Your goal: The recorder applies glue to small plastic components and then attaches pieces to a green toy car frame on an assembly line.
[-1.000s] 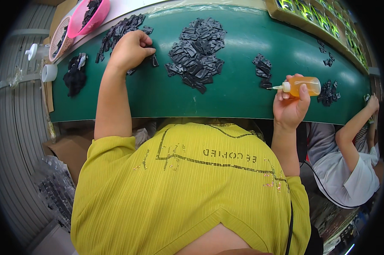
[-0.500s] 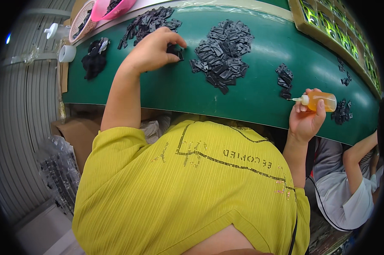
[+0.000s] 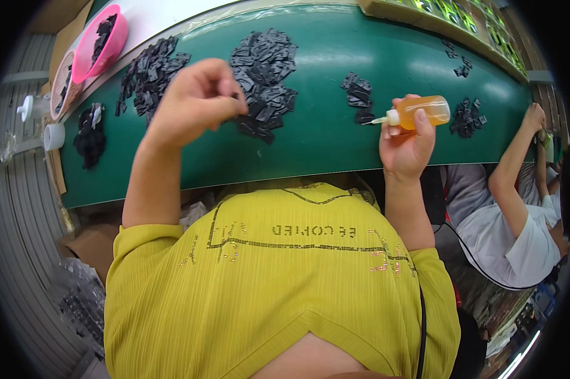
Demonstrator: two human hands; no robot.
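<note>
Bottle [image 3: 434,108]: smooth, translucent, glossy plastic. Piled black pieces [image 3: 263,57]: plastic-looking, dull sheen. Tabletop [image 3: 323,142]: smooth, glossy; shirt [image 3: 279,287]: ribbed cloth.

L hand [image 3: 196,101] is bent in, thumb & fingers pinched, L arm [image 3: 151,183] behind the grip. R hand [image 3: 408,148] is palm up, fingers curled, thumb on grip's near side.

Amber bottle [image 3: 431,112] (cap [image 3: 393,118] creamy white), blackish pieces [image 3: 264,55], green tabletop [image 3: 323,148], pink basin [image 3: 116,44], ribbed chartreuse shirt [image 3: 279,287].
</note>
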